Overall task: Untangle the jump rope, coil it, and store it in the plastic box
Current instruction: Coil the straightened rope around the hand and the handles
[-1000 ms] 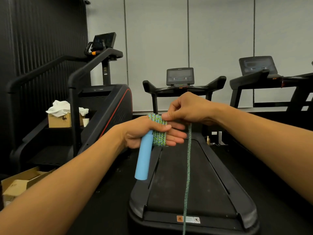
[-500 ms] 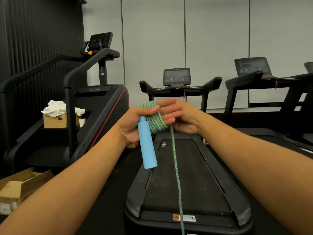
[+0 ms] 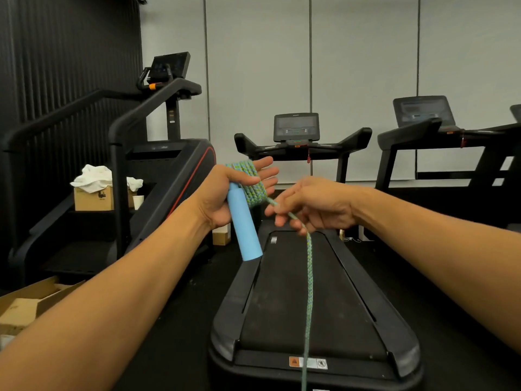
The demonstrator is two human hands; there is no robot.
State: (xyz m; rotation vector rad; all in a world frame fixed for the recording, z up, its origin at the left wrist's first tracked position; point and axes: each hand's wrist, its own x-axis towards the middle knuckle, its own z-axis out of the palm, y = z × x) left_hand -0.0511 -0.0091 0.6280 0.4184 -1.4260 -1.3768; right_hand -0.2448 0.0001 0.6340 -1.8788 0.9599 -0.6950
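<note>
Head view, mid-frame: left hand serves as spool, its grip pinning the blue handle under the coiled jump rope, while right hand pinches the trailing strand for tension.

Jump rope: braided cord, green-blue weave, rough-textured, matt. Handle: light blue, smooth, matt, looked like foam or soft plastic. Treadmill: belt was black, matt, rubbery; side rails and end caps were black plastic, faint sheen. Stair machine: black plastic panels, semi-gloss, rails looked like smooth painted metal. Cardboard box: brown, plain, matt; white cloth on top was crumpled, soft. Paper cup: white, matt. Wall panels: pale grey, smooth, matt.
</note>
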